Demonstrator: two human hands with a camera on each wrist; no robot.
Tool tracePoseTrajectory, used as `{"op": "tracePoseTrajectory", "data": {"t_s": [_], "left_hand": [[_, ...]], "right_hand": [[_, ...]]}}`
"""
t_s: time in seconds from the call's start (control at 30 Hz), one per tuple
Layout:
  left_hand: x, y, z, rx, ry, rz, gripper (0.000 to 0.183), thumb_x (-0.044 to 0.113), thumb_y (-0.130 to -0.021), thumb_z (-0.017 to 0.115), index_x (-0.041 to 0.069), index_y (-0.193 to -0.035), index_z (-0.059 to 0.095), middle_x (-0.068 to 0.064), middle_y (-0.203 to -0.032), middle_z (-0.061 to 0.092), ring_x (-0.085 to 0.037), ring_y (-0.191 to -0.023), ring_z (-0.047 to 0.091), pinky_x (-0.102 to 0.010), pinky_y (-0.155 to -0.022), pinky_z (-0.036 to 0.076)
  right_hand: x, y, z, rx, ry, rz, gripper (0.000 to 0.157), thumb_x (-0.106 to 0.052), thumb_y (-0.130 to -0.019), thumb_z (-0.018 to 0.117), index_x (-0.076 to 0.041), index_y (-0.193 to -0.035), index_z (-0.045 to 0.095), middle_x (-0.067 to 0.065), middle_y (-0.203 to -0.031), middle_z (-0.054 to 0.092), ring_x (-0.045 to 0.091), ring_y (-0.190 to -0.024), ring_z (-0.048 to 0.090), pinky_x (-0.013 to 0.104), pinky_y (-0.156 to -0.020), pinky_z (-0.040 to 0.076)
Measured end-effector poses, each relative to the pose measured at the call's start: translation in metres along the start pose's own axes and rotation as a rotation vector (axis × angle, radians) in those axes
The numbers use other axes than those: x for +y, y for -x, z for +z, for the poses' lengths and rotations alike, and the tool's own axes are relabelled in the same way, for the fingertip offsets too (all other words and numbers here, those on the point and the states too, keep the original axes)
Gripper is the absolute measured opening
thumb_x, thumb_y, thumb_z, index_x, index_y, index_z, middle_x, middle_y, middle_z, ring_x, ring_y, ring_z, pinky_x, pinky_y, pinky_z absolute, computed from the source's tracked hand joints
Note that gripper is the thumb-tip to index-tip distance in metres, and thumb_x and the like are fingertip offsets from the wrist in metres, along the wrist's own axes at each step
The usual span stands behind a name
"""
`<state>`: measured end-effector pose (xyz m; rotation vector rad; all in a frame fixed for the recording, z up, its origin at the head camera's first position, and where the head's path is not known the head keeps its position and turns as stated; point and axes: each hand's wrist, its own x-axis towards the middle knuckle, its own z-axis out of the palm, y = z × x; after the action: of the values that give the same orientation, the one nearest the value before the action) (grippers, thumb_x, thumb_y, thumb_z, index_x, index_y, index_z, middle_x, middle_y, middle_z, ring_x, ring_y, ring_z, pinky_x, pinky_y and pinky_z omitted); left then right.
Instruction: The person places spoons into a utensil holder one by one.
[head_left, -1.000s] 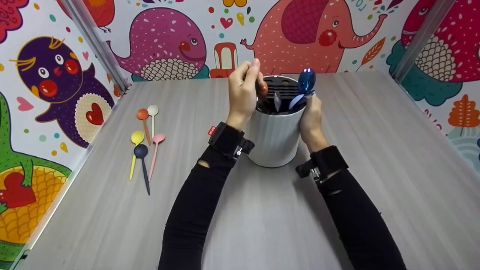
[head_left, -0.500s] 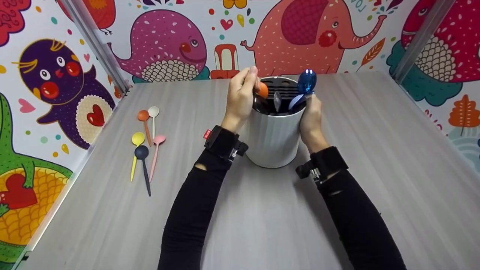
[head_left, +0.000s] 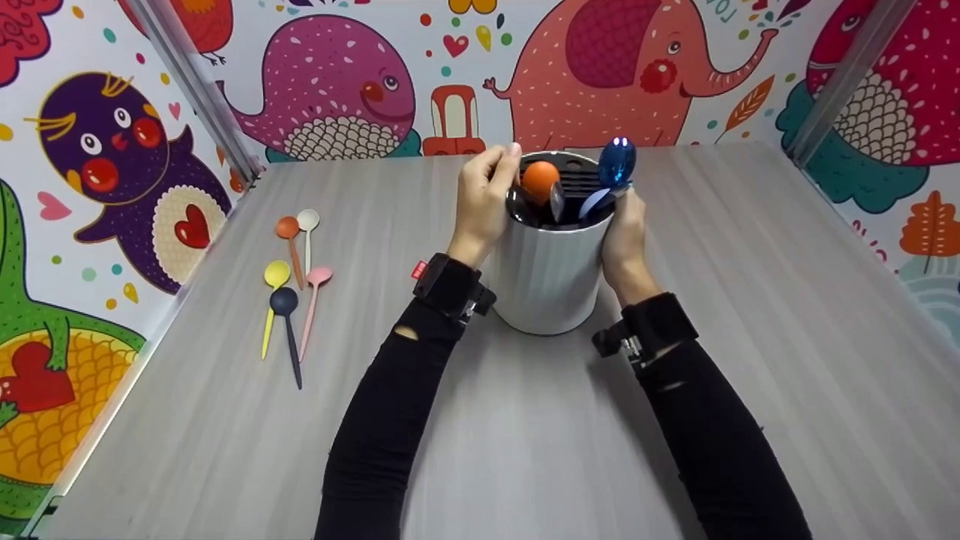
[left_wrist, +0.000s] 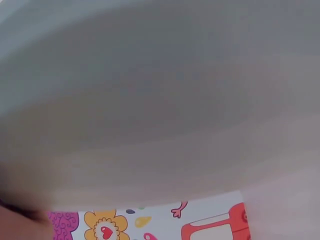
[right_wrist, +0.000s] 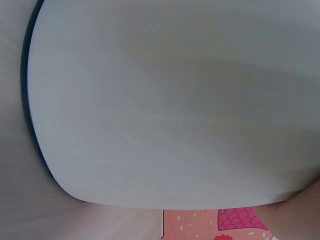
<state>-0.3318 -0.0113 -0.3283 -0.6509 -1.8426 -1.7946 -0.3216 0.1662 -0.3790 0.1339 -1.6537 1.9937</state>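
Nearest me, two black sleeves (head_left: 375, 427) reach over the pale wood-grain surface (head_left: 517, 435), with black wrist straps (head_left: 448, 286) at their ends. Off to the person's left lie five slim-handled, round-headed spoons: navy (head_left: 283, 301), pink (head_left: 319, 276), yellow (head_left: 277, 274), brick-orange (head_left: 287, 227) and off-white (head_left: 308, 219), loosely grouped, their heads all pointing toward the far side. Ahead of the sleeves, the tall, ribbed, white cylindrical container (head_left: 551, 281) stands upright on the surface. The right hand (head_left: 627, 232) holds its right side, curved round it near the top. The left hand (head_left: 482, 196) is at the left of its rim with fingers bent and thumb raised; I can't tell what, if anything, those fingers close on. Inside the rim I see a bright orange rounded utensil head (head_left: 541, 178) near the left hand, a narrow grey shiny one (head_left: 556, 201) just beside it, a slotted black panel (head_left: 581, 180) and a glossy translucent blue spoon head (head_left: 617, 161) rising on the right. Behind everything, the white wall (head_left: 465, 60) carries cartoon animals.
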Motion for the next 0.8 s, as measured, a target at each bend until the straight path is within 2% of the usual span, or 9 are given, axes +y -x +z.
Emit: {"op": "tracePoseTrajectory", "data": {"t_s": [0.3, 0.43, 0.57, 0.67, 0.8], "left_hand": [[-0.001, 0.005, -0.007, 0.101, -0.077, 0.094, 0.032, 0.013, -0.101, 0.053, 0.007, -0.070, 0.057, 0.003, -0.068, 0.052, -0.011, -0.069, 0.048, -0.025, -0.065, 0.036], [-0.001, 0.004, -0.017, 0.108, -0.086, 0.078, 0.031, 0.011, -0.102, 0.053, 0.006, -0.072, 0.061, 0.000, -0.069, 0.056, -0.013, -0.068, 0.050, -0.025, -0.066, 0.040], [-0.004, 0.003, -0.035, 0.112, -0.105, 0.024, 0.032, 0.011, -0.103, 0.053, 0.007, -0.072, 0.062, -0.003, -0.072, 0.061, -0.014, -0.072, 0.057, -0.026, -0.072, 0.048], [-0.009, 0.003, -0.050, 0.117, -0.206, -0.005, 0.033, 0.012, -0.103, 0.053, 0.007, -0.073, 0.063, -0.005, -0.072, 0.063, -0.014, -0.070, 0.056, -0.026, -0.069, 0.047], [-0.018, 0.001, -0.072, 0.104, -0.463, -0.058, 0.031, 0.016, -0.104, 0.052, 0.005, -0.077, 0.063, -0.006, -0.074, 0.060, -0.017, -0.069, 0.053, -0.029, -0.067, 0.042]], "right_hand": [[0.000, 0.000, 0.000, 0.003, 0.011, -0.009, 0.043, -0.026, -0.108, 0.033, -0.011, -0.096, 0.071, -0.002, -0.092, 0.069, 0.014, -0.092, 0.061, 0.028, -0.090, 0.045], [0.000, 0.001, -0.001, -0.001, 0.004, -0.009, 0.044, -0.028, -0.108, 0.032, -0.008, -0.101, 0.071, -0.002, -0.093, 0.069, 0.015, -0.093, 0.061, 0.029, -0.090, 0.045], [0.001, 0.000, 0.000, 0.003, 0.004, -0.012, 0.045, -0.027, -0.108, 0.032, -0.004, -0.105, 0.071, -0.004, -0.094, 0.069, 0.013, -0.094, 0.060, 0.029, -0.092, 0.045], [0.002, 0.000, 0.001, 0.008, 0.005, -0.013, 0.045, -0.027, -0.108, 0.033, -0.004, -0.106, 0.071, -0.004, -0.095, 0.069, 0.013, -0.095, 0.060, 0.029, -0.093, 0.045], [0.002, -0.001, 0.000, 0.009, 0.016, -0.015, 0.045, -0.029, -0.108, 0.033, -0.005, -0.105, 0.071, -0.003, -0.096, 0.069, 0.015, -0.095, 0.060, 0.029, -0.093, 0.044]]}}
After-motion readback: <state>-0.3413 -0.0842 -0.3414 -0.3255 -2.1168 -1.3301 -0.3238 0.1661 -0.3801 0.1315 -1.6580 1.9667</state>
